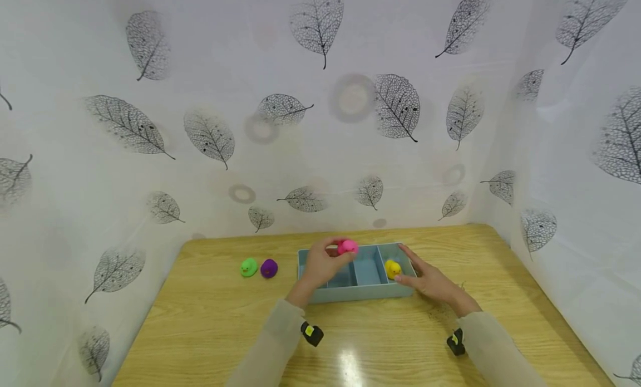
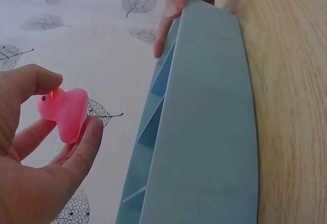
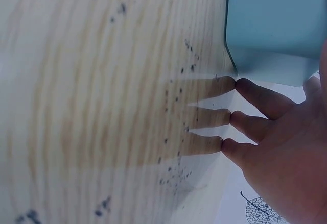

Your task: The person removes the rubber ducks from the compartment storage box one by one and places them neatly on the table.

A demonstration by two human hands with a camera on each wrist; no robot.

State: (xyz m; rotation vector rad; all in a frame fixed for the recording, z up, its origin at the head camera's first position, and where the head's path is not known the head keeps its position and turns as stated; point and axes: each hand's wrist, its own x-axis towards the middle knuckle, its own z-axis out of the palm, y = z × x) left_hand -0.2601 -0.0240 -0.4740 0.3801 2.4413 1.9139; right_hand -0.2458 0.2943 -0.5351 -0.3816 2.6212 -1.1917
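Note:
A pink rubber duck (image 1: 348,247) is pinched between the thumb and fingers of my left hand (image 1: 323,263), above the blue-grey divided box (image 1: 350,294). The left wrist view shows the pink duck (image 2: 71,113) tilted, its head beside the thumb. My right hand (image 1: 432,281) touches the box's right end, the thumb over the near rim and a finger at the far corner. In the right wrist view, its other fingers (image 3: 255,127) are extended, tips at the tabletop beside the box (image 3: 276,20). A yellow duck (image 1: 393,269) sits in the rightmost compartment. My left hand partly hides the left compartments.
Left of the box, a green duck (image 1: 248,267) and a purple duck (image 1: 269,268) stand side by side on the wooden table (image 1: 210,314). A leaf-patterned white curtain (image 1: 310,153) rises behind the table and along both sides. Small dark specks mark the tabletop near my right hand.

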